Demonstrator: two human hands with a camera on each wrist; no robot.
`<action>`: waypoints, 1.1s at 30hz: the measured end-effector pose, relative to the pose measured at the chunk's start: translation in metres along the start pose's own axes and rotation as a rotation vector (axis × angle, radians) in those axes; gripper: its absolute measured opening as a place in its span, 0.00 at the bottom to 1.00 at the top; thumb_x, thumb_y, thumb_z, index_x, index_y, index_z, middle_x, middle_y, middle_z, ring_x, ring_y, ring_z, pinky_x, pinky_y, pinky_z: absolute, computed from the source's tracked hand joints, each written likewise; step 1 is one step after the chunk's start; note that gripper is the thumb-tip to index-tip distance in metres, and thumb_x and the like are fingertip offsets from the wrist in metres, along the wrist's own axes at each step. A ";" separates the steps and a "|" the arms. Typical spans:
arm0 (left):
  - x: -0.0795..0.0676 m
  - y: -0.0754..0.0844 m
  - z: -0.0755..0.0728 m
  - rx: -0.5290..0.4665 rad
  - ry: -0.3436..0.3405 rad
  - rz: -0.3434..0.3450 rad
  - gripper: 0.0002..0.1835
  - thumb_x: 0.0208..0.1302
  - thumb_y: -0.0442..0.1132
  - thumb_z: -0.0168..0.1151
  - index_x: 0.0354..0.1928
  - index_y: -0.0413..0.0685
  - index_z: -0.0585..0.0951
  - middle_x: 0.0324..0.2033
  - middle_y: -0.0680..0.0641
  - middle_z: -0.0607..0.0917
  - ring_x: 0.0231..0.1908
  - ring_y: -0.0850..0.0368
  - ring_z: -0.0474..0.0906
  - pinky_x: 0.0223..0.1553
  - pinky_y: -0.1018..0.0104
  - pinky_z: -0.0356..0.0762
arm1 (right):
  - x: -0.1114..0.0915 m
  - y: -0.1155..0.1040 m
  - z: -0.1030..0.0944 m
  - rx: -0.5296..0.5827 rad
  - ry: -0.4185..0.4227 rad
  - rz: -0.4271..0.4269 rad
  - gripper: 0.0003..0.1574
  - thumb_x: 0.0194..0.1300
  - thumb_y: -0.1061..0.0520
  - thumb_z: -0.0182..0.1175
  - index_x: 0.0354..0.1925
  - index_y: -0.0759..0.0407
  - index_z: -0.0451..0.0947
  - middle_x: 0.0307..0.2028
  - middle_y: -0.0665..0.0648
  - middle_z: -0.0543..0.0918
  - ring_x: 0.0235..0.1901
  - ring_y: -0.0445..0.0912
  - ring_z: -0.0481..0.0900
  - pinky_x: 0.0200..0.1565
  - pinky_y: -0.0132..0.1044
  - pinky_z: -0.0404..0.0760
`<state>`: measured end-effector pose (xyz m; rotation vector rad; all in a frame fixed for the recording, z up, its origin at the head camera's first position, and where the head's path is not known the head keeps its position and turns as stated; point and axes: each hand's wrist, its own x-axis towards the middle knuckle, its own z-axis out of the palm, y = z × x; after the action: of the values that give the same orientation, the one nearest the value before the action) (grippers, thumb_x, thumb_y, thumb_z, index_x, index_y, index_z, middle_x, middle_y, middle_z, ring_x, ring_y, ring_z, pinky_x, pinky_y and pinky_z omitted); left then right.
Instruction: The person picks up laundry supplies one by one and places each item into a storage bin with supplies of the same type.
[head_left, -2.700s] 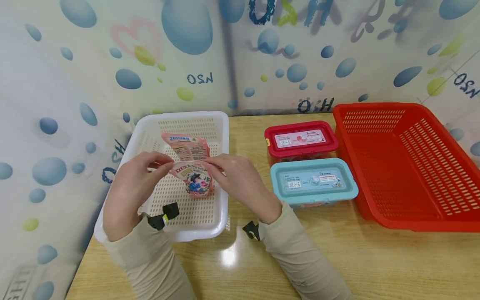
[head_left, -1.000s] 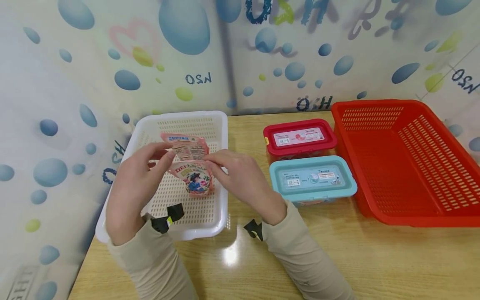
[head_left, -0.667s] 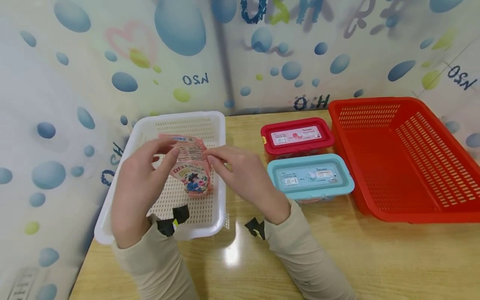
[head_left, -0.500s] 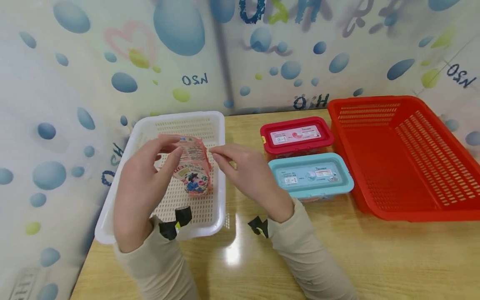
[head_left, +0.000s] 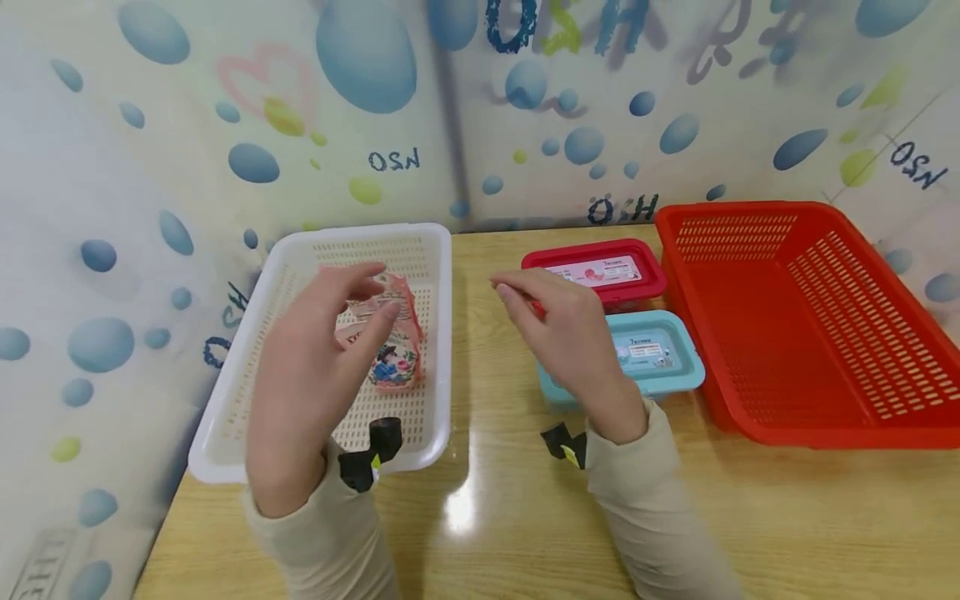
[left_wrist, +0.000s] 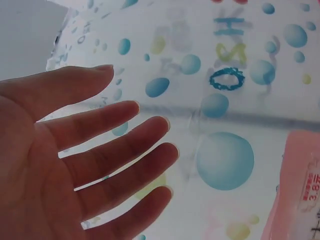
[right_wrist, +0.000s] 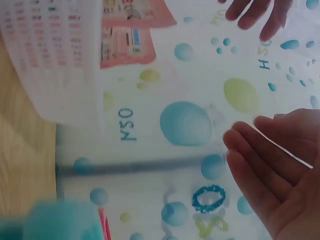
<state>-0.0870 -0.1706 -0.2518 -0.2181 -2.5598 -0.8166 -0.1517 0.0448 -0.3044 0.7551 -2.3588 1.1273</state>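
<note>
Two pink printed pouches stand together in the white basket (head_left: 444, 350), a front pouch (head_left: 396, 364) with a figure in a dark hat and a rear pouch (head_left: 396, 302) partly covered by my left hand (head_left: 311, 375). That hand hovers over the basket, thumb apart from gently bent fingers, holding nothing; the left wrist view shows its spread fingers (left_wrist: 125, 150). To the right of the basket, my right hand (head_left: 573, 337) hangs in the air in front of the two lidded boxes. Its fingers (right_wrist: 255, 160) are extended in the right wrist view, with nothing in them.
A box with a crimson lid (head_left: 651, 271) stands behind a box with a light blue lid (head_left: 660, 371), both partly hidden by my right hand. Right of them sits a large red basket (head_left: 810, 333) on the wooden table (head_left: 487, 525). A patterned sheet (head_left: 480, 100) rises behind.
Both hands have let go of the pouches' top edges. The right hand has moved right, out over the table by the boxes; the left has shifted slightly right. The pouches stay in the basket.
</note>
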 end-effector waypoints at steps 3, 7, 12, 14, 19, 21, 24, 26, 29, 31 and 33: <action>-0.001 0.006 0.002 0.012 0.028 0.051 0.19 0.60 0.47 0.56 0.54 0.53 0.73 0.40 0.53 0.78 0.43 0.57 0.72 0.37 0.62 0.67 | -0.005 0.005 -0.010 -0.028 -0.004 0.026 0.19 0.60 0.49 0.57 0.48 0.54 0.78 0.43 0.48 0.81 0.43 0.39 0.77 0.44 0.34 0.75; -0.002 0.017 0.008 0.019 0.061 0.150 0.18 0.60 0.44 0.58 0.52 0.49 0.75 0.39 0.51 0.79 0.43 0.57 0.73 0.40 0.62 0.68 | -0.010 0.009 -0.021 -0.066 -0.005 0.047 0.20 0.59 0.49 0.58 0.50 0.52 0.77 0.44 0.48 0.80 0.44 0.40 0.77 0.43 0.35 0.76; -0.004 0.031 0.018 0.017 0.069 0.228 0.18 0.58 0.44 0.59 0.51 0.48 0.76 0.40 0.51 0.79 0.43 0.57 0.72 0.40 0.62 0.69 | -0.014 0.013 -0.035 -0.107 0.024 0.046 0.21 0.57 0.51 0.60 0.50 0.52 0.76 0.46 0.49 0.80 0.46 0.42 0.76 0.43 0.40 0.76; -0.005 0.035 0.022 0.005 0.065 0.234 0.18 0.58 0.44 0.59 0.50 0.48 0.76 0.41 0.51 0.79 0.41 0.58 0.72 0.38 0.64 0.70 | -0.016 0.015 -0.040 -0.121 0.033 0.037 0.21 0.57 0.52 0.61 0.50 0.52 0.77 0.46 0.50 0.80 0.47 0.43 0.76 0.43 0.41 0.76; -0.005 0.045 0.028 -0.001 0.047 0.238 0.19 0.58 0.45 0.60 0.51 0.48 0.76 0.41 0.51 0.79 0.41 0.59 0.72 0.39 0.65 0.70 | -0.021 0.019 -0.051 -0.154 0.037 0.010 0.21 0.56 0.54 0.61 0.49 0.53 0.77 0.46 0.51 0.80 0.46 0.44 0.76 0.42 0.42 0.77; -0.005 0.048 0.030 0.008 0.026 0.229 0.20 0.58 0.47 0.59 0.51 0.49 0.76 0.41 0.52 0.79 0.43 0.59 0.72 0.41 0.65 0.70 | -0.023 0.021 -0.056 -0.170 0.034 0.011 0.21 0.56 0.54 0.62 0.49 0.54 0.77 0.46 0.51 0.79 0.45 0.43 0.76 0.42 0.42 0.77; -0.004 0.052 0.034 0.020 -0.010 0.213 0.20 0.59 0.49 0.57 0.52 0.51 0.75 0.42 0.53 0.78 0.43 0.61 0.72 0.42 0.65 0.71 | -0.027 0.024 -0.065 -0.197 0.041 0.028 0.21 0.56 0.54 0.62 0.49 0.54 0.77 0.47 0.50 0.79 0.46 0.43 0.75 0.42 0.42 0.77; -0.004 0.054 0.036 0.023 -0.024 0.207 0.20 0.60 0.50 0.57 0.52 0.52 0.75 0.41 0.54 0.79 0.42 0.61 0.72 0.41 0.65 0.72 | -0.029 0.025 -0.071 -0.209 0.054 0.041 0.21 0.56 0.54 0.62 0.50 0.54 0.77 0.48 0.50 0.78 0.47 0.43 0.75 0.43 0.42 0.76; -0.003 0.056 0.040 0.021 -0.031 0.209 0.19 0.60 0.50 0.56 0.51 0.52 0.76 0.40 0.54 0.79 0.41 0.62 0.73 0.36 0.66 0.72 | -0.032 0.028 -0.079 -0.224 0.076 0.049 0.20 0.56 0.55 0.62 0.49 0.54 0.77 0.48 0.50 0.78 0.48 0.44 0.74 0.43 0.43 0.76; -0.002 0.057 0.042 0.012 -0.030 0.215 0.19 0.60 0.50 0.56 0.51 0.52 0.76 0.39 0.55 0.79 0.41 0.62 0.73 0.32 0.66 0.72 | -0.035 0.029 -0.084 -0.229 0.087 0.054 0.20 0.56 0.55 0.62 0.49 0.54 0.77 0.48 0.51 0.78 0.48 0.44 0.75 0.43 0.43 0.76; -0.001 0.059 0.044 0.007 -0.030 0.219 0.18 0.60 0.50 0.56 0.51 0.53 0.76 0.38 0.55 0.79 0.40 0.63 0.73 0.30 0.67 0.71 | -0.036 0.030 -0.089 -0.229 0.099 0.060 0.20 0.57 0.56 0.61 0.49 0.54 0.77 0.48 0.50 0.78 0.48 0.44 0.74 0.43 0.43 0.76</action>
<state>-0.0854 -0.0969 -0.2542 -0.5019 -2.5096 -0.7265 -0.1310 0.1423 -0.2908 0.5396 -2.3873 0.8756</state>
